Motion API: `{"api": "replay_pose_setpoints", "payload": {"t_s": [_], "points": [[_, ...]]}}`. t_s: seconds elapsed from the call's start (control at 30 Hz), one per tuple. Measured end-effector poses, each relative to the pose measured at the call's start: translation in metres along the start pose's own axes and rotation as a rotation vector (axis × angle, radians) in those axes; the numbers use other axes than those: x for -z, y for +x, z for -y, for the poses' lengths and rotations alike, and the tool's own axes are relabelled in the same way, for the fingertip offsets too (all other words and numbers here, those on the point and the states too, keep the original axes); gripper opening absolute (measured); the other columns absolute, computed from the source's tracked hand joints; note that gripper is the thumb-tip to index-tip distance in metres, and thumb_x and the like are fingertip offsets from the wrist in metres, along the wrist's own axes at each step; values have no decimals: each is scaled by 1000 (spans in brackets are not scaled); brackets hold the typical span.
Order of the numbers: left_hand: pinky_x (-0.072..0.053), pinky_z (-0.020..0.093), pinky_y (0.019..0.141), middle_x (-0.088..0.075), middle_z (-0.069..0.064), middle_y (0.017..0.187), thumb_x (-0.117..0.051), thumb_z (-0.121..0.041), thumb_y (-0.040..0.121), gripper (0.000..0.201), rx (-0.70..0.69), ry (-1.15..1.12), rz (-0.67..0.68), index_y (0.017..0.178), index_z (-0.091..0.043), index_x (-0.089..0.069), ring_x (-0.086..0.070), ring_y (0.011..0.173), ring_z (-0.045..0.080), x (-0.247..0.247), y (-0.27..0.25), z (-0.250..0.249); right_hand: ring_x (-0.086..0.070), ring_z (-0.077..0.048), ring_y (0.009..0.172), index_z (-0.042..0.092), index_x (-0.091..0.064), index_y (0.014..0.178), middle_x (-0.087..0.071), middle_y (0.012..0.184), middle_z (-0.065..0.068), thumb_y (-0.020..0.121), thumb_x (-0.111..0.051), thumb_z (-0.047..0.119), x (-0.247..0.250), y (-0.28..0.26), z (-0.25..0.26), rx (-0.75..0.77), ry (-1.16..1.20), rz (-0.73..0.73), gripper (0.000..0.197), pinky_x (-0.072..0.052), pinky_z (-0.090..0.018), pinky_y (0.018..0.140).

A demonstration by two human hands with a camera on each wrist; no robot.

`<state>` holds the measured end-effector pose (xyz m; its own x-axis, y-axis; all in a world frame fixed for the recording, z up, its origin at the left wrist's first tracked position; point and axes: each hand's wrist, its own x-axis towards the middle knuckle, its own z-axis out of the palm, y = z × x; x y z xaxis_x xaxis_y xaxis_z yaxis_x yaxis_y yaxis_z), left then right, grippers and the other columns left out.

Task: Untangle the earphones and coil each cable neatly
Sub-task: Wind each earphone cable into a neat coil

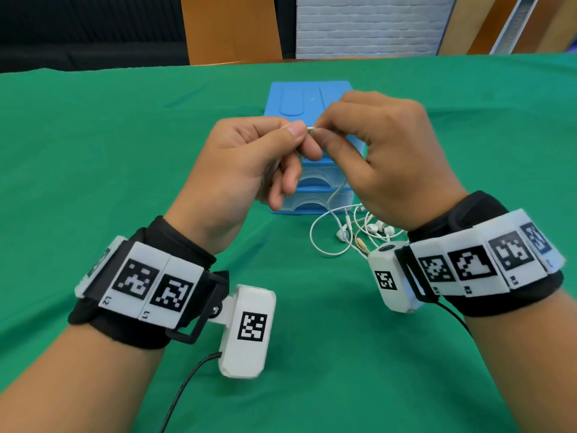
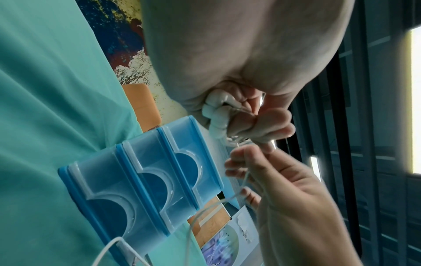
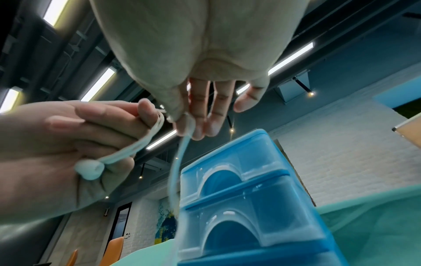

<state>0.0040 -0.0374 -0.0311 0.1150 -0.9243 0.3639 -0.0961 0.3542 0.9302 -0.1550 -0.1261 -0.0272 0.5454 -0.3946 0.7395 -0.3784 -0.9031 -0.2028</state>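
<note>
Both hands are raised in front of me, over the table. My left hand (image 1: 298, 130) pinches a white earphone cable (image 1: 311, 128) between thumb and forefinger. Its other fingers curl round white earbuds (image 2: 217, 112) in the palm, and one earbud (image 3: 89, 170) shows there in the right wrist view. My right hand (image 1: 319, 130) pinches the same cable (image 3: 182, 153) right beside the left fingertips. From that pinch the cable hangs down to a tangle of white earphones (image 1: 359, 232) lying on the green cloth under my right wrist.
A blue plastic drawer box (image 1: 309, 98) with three clear drawers (image 2: 136, 189) stands just behind the hands. A green cloth (image 1: 125, 151) covers the table. Orange chairs (image 1: 231, 29) stand beyond the far edge.
</note>
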Motion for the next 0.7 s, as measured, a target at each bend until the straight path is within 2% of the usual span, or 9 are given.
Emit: {"api": "replay_pose_setpoints", "payload": {"t_s": [0.3, 0.43, 0.53, 0.7], "points": [[-26, 24, 41, -55, 1, 51, -46, -15, 105, 30, -44, -59, -54, 87, -4, -66, -39, 36, 11, 3, 1, -1, -61, -26, 85, 20, -63, 86, -66, 83, 4, 94, -43, 34, -1, 1, -17, -224, -31, 38, 26, -49, -56, 80], [-19, 36, 46, -56, -2, 53, -44, -16, 105, 29, -60, -91, -105, 89, -5, -66, -40, 37, 9, 6, 0, 1, -60, -24, 84, 20, -62, 85, -66, 81, 5, 93, -42, 33, 0, -1, -21, -279, -64, 97, 25, -48, -56, 86], [-27, 22, 42, -56, -3, 54, -43, -15, 106, 29, -90, -183, -154, 89, -5, -65, -40, 39, 8, 10, 1, -1, -60, -24, 84, 21, -62, 85, -65, 80, 6, 92, -43, 36, 8, -1, -30, -325, -83, 91, 25, -48, -55, 87], [-30, 17, 43, -52, -8, 57, -39, -20, 107, 30, -125, -334, -250, 89, -11, -62, -38, 43, 4, 25, 4, -9, -56, -24, 80, 21, -63, 86, -60, 72, 5, 91, -45, 36, 33, 1, -41, -389, -119, 34, 25, -48, -55, 83]]}}
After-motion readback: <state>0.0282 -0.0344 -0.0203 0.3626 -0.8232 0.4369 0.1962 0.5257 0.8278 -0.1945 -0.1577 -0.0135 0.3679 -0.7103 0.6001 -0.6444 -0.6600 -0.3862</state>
